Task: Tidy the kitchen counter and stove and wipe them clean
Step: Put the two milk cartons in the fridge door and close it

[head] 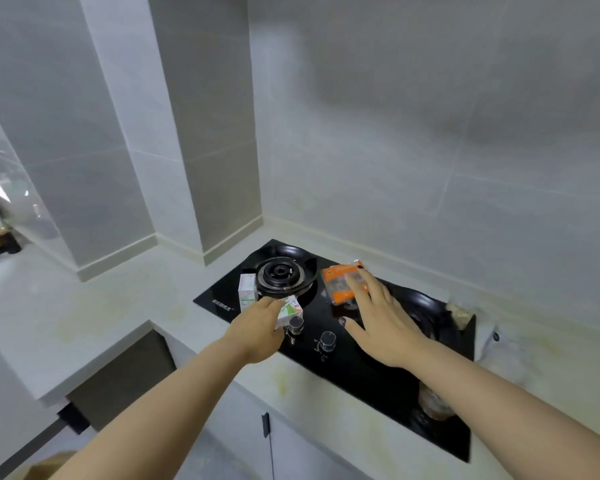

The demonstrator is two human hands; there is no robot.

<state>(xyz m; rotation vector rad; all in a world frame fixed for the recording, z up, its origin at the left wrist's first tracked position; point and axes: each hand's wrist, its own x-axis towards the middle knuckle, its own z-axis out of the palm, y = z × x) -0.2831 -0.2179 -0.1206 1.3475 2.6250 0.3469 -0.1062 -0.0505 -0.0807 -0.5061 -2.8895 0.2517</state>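
Note:
A black glass gas stove [219, 301] is set into the pale counter [125, 299]. My left hand [260, 327] grips a small white and green carton [289, 311] just above the left knob [296, 323]. A second white carton [247, 289] stands upright beside the left burner [281, 275]. My right hand [378, 313] reaches over the stove with straight fingers resting on an orange packet [340, 282] that lies between the burners. The right burner [426, 313] is partly hidden by that hand.
A second knob [327, 341] sits at the stove front. A brownish scrap [459, 315] lies at the stove's far right corner, a clear plastic item [499, 341] on the counter beyond. A round glass object [433, 403] sits under my right forearm. Tiled walls enclose the corner.

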